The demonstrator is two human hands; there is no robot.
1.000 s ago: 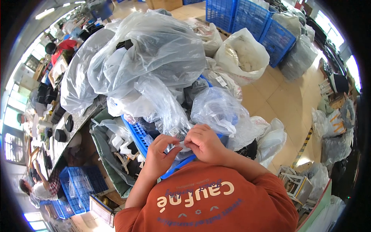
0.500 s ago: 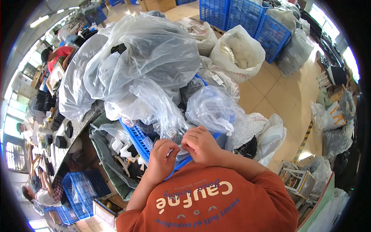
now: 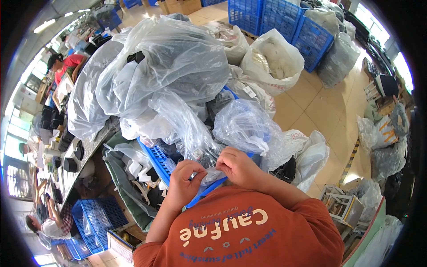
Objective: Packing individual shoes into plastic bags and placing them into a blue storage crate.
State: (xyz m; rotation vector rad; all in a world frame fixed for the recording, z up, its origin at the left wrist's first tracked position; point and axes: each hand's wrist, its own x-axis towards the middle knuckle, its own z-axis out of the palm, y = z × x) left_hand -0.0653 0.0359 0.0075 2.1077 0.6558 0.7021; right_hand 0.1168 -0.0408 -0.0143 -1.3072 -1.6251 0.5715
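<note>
I have both hands on the small clear plastic bag (image 3: 202, 162), which sits right in front of my chest, over the near rim of the blue slotted plastic crate (image 3: 155, 158). My left hand (image 3: 184, 184) is curled shut, pinching the bag's lower edge between thumb and fingers. My right hand (image 3: 240, 168) is closed the same way on the bag's top edge, just beside the left, so the two nearly touch.

By my reckoning this bag is mid-handling: it is gripped and held up, but I cannot tell whether its mouth is open or sealed (the film is too crumpled to read). Plenty looks left: the heap of large grey translucent sacks (image 3: 164, 66) fills the crate behind it, and a puffed clear bag (image 3: 244, 127) lies just beyond my right hand.
</note>
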